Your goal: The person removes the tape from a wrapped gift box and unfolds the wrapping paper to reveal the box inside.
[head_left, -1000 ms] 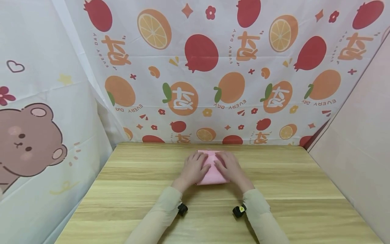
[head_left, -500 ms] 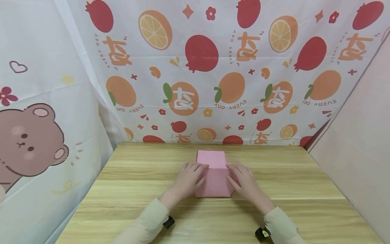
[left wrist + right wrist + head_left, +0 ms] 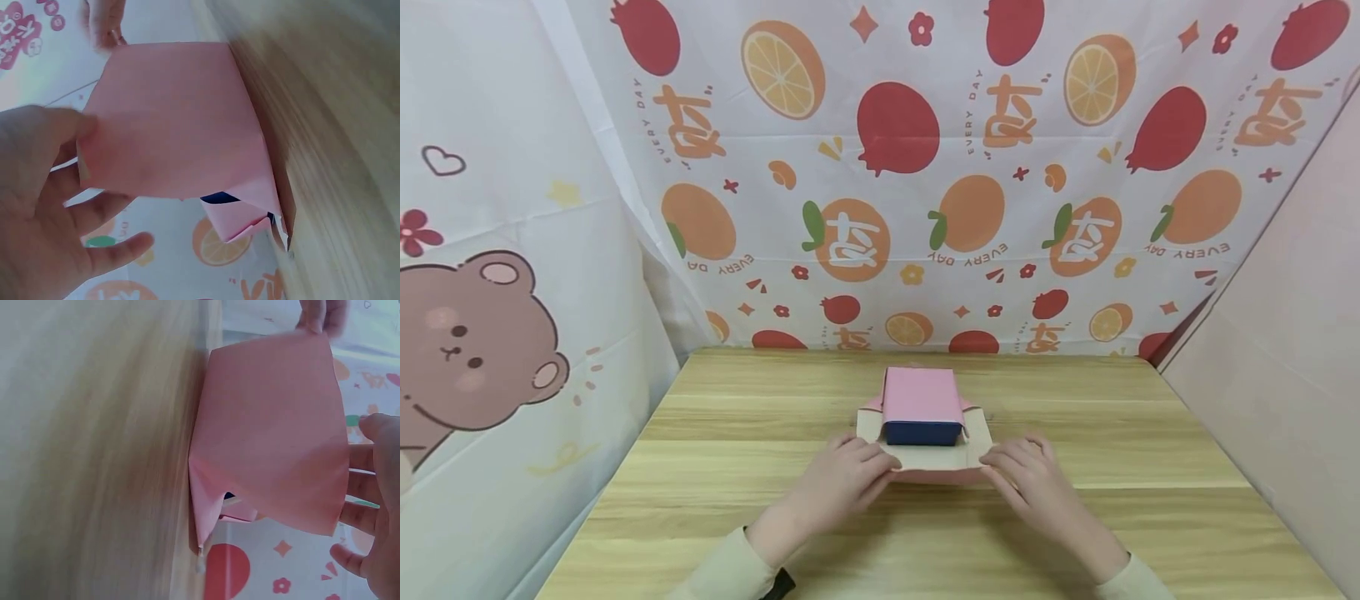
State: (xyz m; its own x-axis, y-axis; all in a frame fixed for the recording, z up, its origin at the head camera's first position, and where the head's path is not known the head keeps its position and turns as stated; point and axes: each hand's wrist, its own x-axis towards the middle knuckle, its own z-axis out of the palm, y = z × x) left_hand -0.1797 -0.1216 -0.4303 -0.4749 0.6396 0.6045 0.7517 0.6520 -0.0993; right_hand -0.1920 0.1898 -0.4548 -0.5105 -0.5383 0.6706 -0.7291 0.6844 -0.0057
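A pink cardboard box stands near the back of the table, its front flap folded down toward me with the cream inner side up. A dark blue front shows under the pink top. My left hand pinches the flap's left front corner; in the left wrist view its thumb lies on the pink outer side, fingers behind. At the right corner my right hand holds the flap's edge, fingers on the inner side, thumb close at the edge. In the wrist views the raised flap hides most of the box.
The wooden table runs on both sides of the box to its edges. Behind it hangs a white curtain printed with fruit, and a bear-print curtain hangs at the left.
Both hands have moved from the box's top toward me and apart. The flap has swung open toward me, uncovering the cream inside and the dark blue front.
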